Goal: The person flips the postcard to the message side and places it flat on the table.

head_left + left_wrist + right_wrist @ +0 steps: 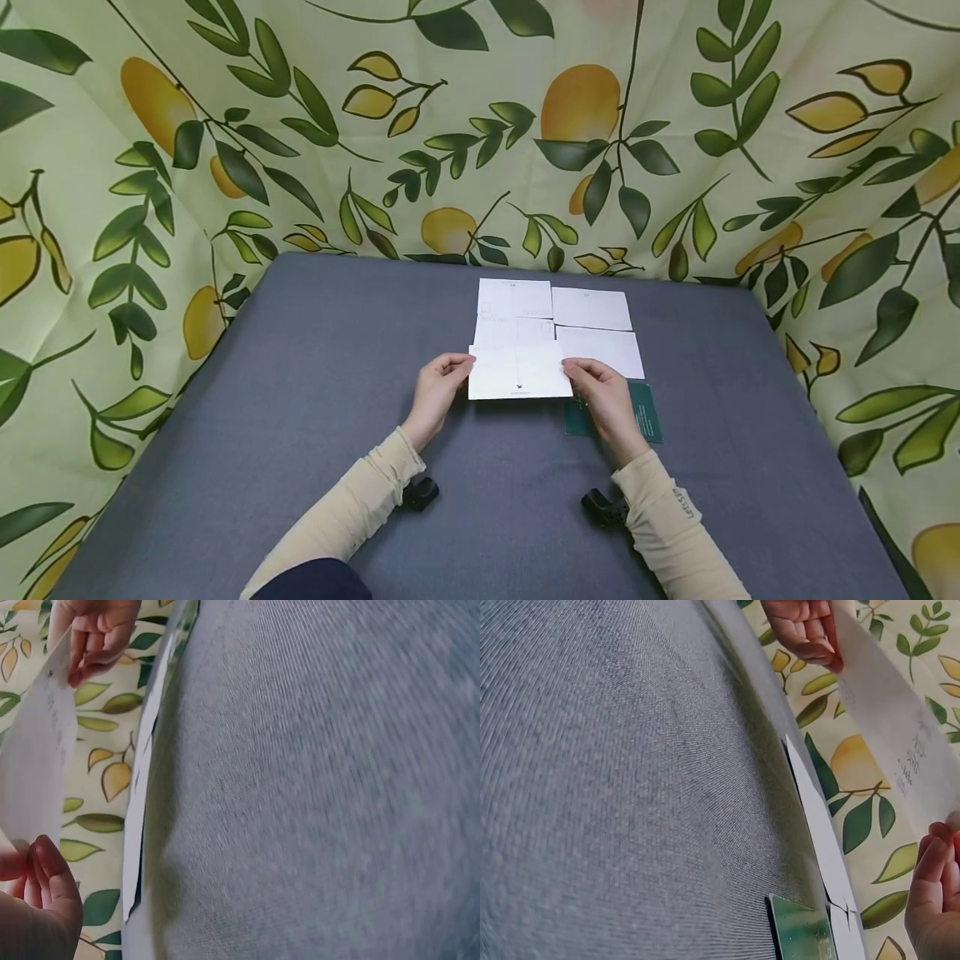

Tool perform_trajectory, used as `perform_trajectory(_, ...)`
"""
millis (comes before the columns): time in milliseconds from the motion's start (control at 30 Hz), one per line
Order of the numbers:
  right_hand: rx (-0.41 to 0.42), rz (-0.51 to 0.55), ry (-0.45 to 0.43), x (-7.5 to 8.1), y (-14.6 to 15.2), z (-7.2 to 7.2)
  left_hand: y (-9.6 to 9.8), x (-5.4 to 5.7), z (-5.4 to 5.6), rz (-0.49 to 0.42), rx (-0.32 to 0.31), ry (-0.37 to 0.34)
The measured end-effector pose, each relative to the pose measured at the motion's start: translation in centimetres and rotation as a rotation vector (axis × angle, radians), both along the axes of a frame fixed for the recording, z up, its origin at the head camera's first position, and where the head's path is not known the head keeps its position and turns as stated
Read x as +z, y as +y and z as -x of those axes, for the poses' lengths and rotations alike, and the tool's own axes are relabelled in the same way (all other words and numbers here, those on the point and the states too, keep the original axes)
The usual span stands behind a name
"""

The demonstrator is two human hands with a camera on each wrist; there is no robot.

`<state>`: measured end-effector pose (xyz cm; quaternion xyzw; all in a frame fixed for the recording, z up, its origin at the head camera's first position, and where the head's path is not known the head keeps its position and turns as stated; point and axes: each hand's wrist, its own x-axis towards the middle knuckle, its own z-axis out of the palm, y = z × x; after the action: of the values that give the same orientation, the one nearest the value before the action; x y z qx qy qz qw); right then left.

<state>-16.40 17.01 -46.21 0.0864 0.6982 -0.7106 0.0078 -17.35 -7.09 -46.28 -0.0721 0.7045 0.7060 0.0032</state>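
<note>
A white card (517, 371) with a thin line down its middle and a small dark mark near its lower edge is held up above the table by both hands. My left hand (438, 396) pinches its left edge between thumb and fingers. At the opposite edge my right hand (602, 402) pinches it the same way. In the right wrist view, dark handwriting shows on the underside of the card (900, 735). Behind it, several white cards lie in two columns on the cloth, among them a back right card (591, 309) and a front right card (600, 352).
A dark green card or booklet (647, 412) lies on the grey cloth-covered table (315, 400), partly under my right hand in the head view. A leaf-and-fruit patterned curtain (480, 108) hangs around the table's back and sides.
</note>
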Motion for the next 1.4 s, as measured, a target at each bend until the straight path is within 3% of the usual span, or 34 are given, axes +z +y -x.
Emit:
perform_trajectory(267,0.061,-0.359,-0.014,-0.3,-0.3,0.1,-0.3,-0.2,0.6,0.247,-0.045,0.056)
perform_trajectory(433,0.16,-0.59,0.038,-0.4,-0.6,0.2,-0.2,-0.3,0.9,0.451,-0.094,0.119)
perform_trajectory(600,0.224,-0.743,0.047,-0.4,-0.9,0.3,-0.3,-0.2,0.8,0.588,-0.164,0.154)
perform_trajectory(833,0.275,-0.832,-0.004,-0.5,-1.3,0.5,-0.5,-0.4,0.9,0.683,-0.259,0.138)
perform_trajectory(1100,0.302,-0.846,-0.037,-1.0,-1.3,0.7,-0.6,-0.6,1.1,0.765,-0.315,0.151)
perform_trajectory(1400,0.302,-0.865,-0.06,-1.0,-1.6,1.0,-0.4,-0.5,1.5,0.807,-0.34,0.156)
